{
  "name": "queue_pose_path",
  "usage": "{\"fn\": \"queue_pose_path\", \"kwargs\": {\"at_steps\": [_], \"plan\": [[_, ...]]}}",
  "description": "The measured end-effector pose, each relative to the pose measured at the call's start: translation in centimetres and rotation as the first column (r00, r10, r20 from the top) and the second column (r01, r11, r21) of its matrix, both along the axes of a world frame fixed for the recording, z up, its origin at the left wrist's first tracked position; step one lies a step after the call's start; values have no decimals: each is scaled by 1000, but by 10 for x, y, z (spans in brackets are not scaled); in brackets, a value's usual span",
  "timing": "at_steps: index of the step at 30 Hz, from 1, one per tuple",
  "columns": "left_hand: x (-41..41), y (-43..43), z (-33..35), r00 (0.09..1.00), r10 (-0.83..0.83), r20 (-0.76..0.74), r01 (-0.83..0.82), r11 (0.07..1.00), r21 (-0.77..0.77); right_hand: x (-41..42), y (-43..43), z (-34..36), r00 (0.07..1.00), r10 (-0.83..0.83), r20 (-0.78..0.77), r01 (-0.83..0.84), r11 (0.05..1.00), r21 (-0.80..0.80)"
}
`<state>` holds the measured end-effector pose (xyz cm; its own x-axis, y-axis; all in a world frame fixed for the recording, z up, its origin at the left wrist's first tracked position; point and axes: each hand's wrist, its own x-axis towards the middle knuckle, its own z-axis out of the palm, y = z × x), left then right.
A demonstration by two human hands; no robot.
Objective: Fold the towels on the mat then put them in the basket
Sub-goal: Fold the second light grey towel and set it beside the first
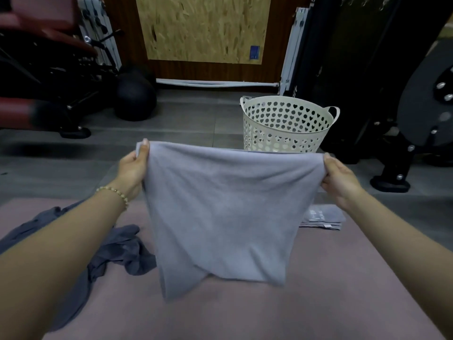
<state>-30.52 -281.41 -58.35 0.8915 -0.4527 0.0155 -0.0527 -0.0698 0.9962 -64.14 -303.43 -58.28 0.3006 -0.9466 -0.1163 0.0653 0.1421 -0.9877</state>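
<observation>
A cream plastic basket with heart-shaped holes (286, 123) stands open-topped on grey floor (196, 119). In front of the basket, a spread pale grey towel (220, 212) hangs across the direct approach. Right of the basket, a black gym machine (367, 69) crowds close. Left of the basket, bare floor runs to a black ball (136, 99).

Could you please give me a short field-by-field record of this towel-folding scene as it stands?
Left hand: the left hand pinches one top corner of the light grey towel
Right hand: the right hand grips the other top corner
Held towel: spread wide, hanging over the pink mat
Unfolded: dark grey towel, crumpled on the mat's left side
Folded: folded grey towel, at the mat's far right
Basket: white basket, upright on the floor beyond the mat
</observation>
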Motion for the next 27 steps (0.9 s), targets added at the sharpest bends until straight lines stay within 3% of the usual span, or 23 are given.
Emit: {"fn": "queue_pose_path", "kwargs": {"at_steps": [4,8,10,15,19,21,24,27], "plan": [[19,-12,-2,998,-7,68,9,999,-38,1,-12,11,999,-3,46,3,1000,-1],[15,-1,-34,980,-103,169,87,992,95,-13,-8,-15,998,54,-40,-52,998,32],[4,11,-65,970,-199,139,170,966,194,-26,0,-50,991,95,-98,-84,990,109],[-18,60,-178,896,-423,-138,433,756,490,-56,43,-159,863,329,-383,-165,901,402],[-19,76,-265,868,-462,-181,450,580,679,-61,69,-230,661,537,-524,-226,808,543],[-16,78,-298,854,-478,-205,449,477,756,-58,71,-258,591,559,-582,-215,804,554],[-8,74,-339,848,-468,-247,461,422,781,-50,61,-287,580,545,-605,-174,809,562],[0,55,-359,878,-438,-194,405,462,789,-38,33,-310,546,474,-690,-147,866,479]]}}
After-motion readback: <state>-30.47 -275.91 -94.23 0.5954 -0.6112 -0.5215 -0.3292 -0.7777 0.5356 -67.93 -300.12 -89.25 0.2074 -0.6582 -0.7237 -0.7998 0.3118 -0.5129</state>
